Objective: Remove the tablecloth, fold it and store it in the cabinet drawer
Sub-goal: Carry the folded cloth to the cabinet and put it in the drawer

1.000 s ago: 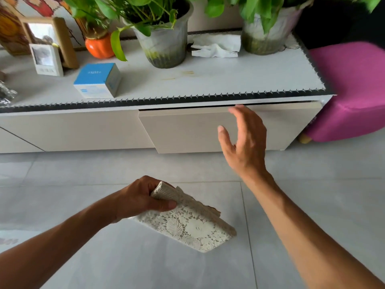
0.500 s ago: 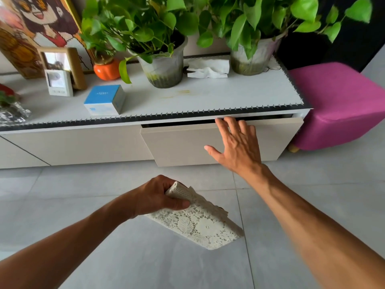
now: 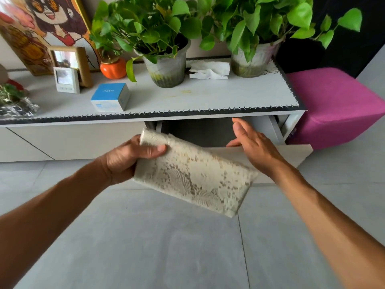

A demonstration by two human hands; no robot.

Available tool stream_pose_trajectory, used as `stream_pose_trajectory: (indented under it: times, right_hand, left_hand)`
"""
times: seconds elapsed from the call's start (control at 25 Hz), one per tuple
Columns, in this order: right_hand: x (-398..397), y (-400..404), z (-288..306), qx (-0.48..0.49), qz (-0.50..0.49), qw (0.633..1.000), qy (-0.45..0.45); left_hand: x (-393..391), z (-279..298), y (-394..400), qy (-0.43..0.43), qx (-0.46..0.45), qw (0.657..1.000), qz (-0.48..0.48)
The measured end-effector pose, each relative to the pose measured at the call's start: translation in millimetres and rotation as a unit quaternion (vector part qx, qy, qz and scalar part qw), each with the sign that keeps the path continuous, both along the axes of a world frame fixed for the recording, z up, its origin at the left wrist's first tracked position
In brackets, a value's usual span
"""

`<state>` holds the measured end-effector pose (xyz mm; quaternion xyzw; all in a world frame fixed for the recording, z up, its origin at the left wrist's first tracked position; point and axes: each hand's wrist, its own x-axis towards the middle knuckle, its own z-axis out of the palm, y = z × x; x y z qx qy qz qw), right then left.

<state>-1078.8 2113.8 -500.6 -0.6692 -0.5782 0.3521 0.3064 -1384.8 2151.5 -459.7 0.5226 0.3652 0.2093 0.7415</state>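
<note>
Step in hand: placing the folded tablecloth into the opened cabinet drawer; folding looks finished, storing is not yet done.
Tablecloth: a flat, lace-patterned bundle held in the air just near of the drawer opening, slanting down to the right, its upper left end overlapping the drawer's left edge in view.
Left hand: its grip is wrapped round the left end of the bundle, thumb on top, fingers underneath.
Right hand: fingers nearly straight and relaxed, holding nothing, resting at the top edge of the drawer front, just right of the cloth; whether it presses on the edge I cannot tell.
Drawer: pulled out under the right part of the tabletop; the inside looks dark and its floor is mostly hidden behind the cloth.
Doing it well: likely best to steady the drawer front with the free hand, level the bundle, lift it over the front edge and lay it flat so the folds stay together; then push the drawer shut.
Risk: held at one end only, the loose right end could sag open or catch on the drawer front.
Nearby: potted plants and a blue box stand on the tabletop, a pink stool at the right.
</note>
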Motion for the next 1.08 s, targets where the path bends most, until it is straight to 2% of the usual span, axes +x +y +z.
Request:
stream_pose_trajectory:
  times: [0.16, 0.32, 0.52, 0.68, 0.8, 0.88, 0.96, 1.04, 1.08]
  right_hand:
    - [11, -25, 22, -0.095, 0.002, 0.983, 0.159]
    - [20, -63, 19, -0.183, -0.004, 0.963, 0.199]
    - [14, -81, 12, -0.150, -0.016, 0.973, 0.176]
    - [33, -57, 3, -0.163, 0.056, 0.935, 0.310]
    - [49, -27, -10, -0.144, 0.000, 0.913, 0.382]
    - [52, -7, -18, -0.156, -0.053, 0.897, 0.410]
    - [51, 9, -32, -0.201, -0.092, 0.881, 0.419]
    - [46, 21, -49, -0.257, -0.126, 0.873, 0.395]
    - [43, 27, -58, -0.281, -0.146, 0.875, 0.367]
  left_hand:
    - [9, 6, 6, -0.058, 0.017, 0.996, 0.070]
    - [17, 1, 7, -0.073, 0.028, 0.993, 0.093]
    - [22, -11, 8, -0.055, 0.015, 0.995, 0.082]
    - [37, -26, 10, -0.078, -0.019, 0.992, 0.097]
    - [59, -41, 13, -0.080, -0.065, 0.988, 0.112]
    - [72, -53, 17, -0.041, -0.105, 0.983, 0.142]
    - [85, -67, 23, 0.054, -0.130, 0.975, 0.174]
    - [94, -84, 26, 0.171, -0.136, 0.960, 0.177]
    - [97, -94, 28, 0.198, -0.140, 0.954, 0.176]
